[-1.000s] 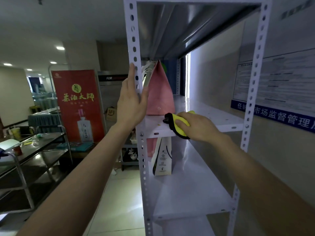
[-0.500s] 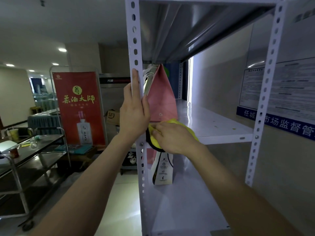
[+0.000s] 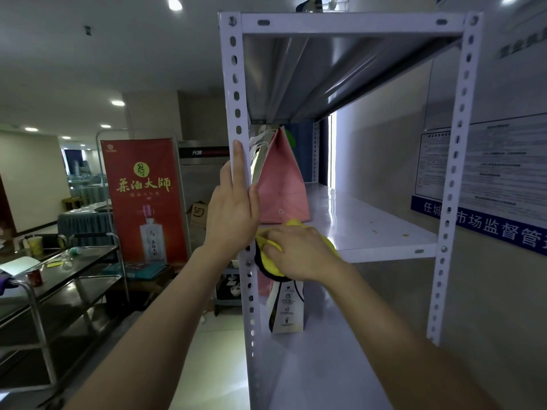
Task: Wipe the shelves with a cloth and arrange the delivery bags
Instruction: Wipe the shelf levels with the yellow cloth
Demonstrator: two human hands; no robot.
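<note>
Dim room, white perforated-steel shelving unit (image 3: 236, 84) against the right wall; red banner (image 3: 142, 199) and steel trolley (image 3: 59, 279) off to the left. Left hand (image 3: 233, 214) lies flat against the front-left upright, fingers extended, thumb on the inner face. Right hand (image 3: 299, 253) presses the yellow cloth (image 3: 268, 247) onto the front-left corner of the middle shelf (image 3: 370, 229), fingers curled loosely over it. 1 pink bag (image 3: 281, 184) stands upright just behind the cloth, possibly touching it. 1 white bag (image 3: 285, 309) stands on the shelf below.
</note>
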